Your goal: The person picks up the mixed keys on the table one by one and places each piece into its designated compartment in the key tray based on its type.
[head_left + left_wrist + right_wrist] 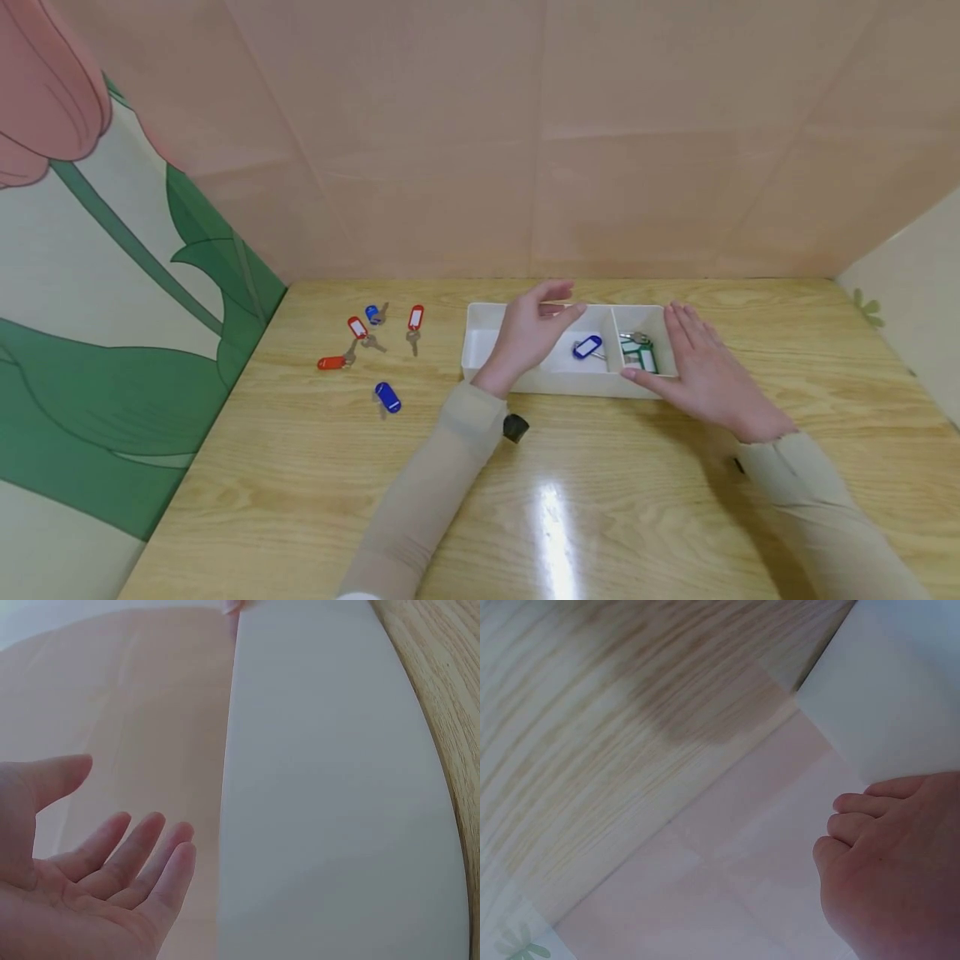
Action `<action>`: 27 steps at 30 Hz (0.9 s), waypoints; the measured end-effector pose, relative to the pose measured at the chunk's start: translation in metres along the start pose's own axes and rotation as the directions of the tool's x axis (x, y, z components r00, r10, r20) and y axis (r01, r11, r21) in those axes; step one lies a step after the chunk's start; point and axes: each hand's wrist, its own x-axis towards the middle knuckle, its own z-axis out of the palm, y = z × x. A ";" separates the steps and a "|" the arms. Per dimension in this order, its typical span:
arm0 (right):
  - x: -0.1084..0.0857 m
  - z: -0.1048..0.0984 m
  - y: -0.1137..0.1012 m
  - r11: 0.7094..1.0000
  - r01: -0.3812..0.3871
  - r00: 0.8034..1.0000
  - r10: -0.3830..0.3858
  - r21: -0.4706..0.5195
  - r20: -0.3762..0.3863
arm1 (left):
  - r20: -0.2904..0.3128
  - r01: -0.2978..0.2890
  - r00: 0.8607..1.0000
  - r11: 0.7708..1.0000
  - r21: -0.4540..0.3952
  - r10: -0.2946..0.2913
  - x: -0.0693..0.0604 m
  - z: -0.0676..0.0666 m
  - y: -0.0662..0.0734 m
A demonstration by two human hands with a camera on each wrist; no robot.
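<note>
A white divided box (555, 383) stands on the table, its divider right of the middle. My left hand (525, 329) hovers over its larger, left compartment with fingers apart and nothing in them; the left wrist view shows its palm beside the box wall. A key with a blue tag (587, 347) lies in that compartment. Keys with green tags (645, 359) lie in the small right compartment. My right hand (708, 375) rests against the box's right end, fingers extended along the side and thumb at the front rim. In the right wrist view, the fingers partly hide behind the hand.
Left of the box, loose keys lie on the wooden table (300, 467): several with red tags, such as a red-tagged key (332, 362), a blue tag (387, 397) and another blue tag (372, 314). A pinkish wall (420, 167) rises behind the table.
</note>
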 end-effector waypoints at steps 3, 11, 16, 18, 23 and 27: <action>0.000 0.000 0.000 1.000 0.000 1.000 0.000 -0.002 0.001 | 0.002 0.000 1.000 1.000 -0.005 0.000 -0.002 -0.002 0.000; 0.001 0.000 0.002 1.000 0.001 1.000 -0.001 -0.006 -0.001 | -0.003 -0.004 1.000 1.000 -0.024 0.004 -0.008 -0.010 0.000; 0.000 0.000 0.002 1.000 0.001 1.000 -0.001 -0.004 0.001 | -0.016 0.004 1.000 0.999 -0.043 -0.005 -0.012 -0.016 0.000; 0.000 0.000 0.001 1.000 0.002 1.000 -0.002 0.000 -0.001 | -0.019 0.006 1.000 0.999 -0.043 -0.007 -0.014 -0.019 0.000; 0.000 0.001 0.001 1.000 0.010 1.000 -0.010 -0.001 -0.009 | -0.027 0.005 1.000 0.998 -0.056 -0.006 -0.020 -0.027 0.001; 0.001 0.001 0.001 1.000 0.014 1.000 -0.014 -0.006 -0.011 | -0.035 -0.010 0.999 0.999 -0.053 0.008 -0.024 -0.034 0.002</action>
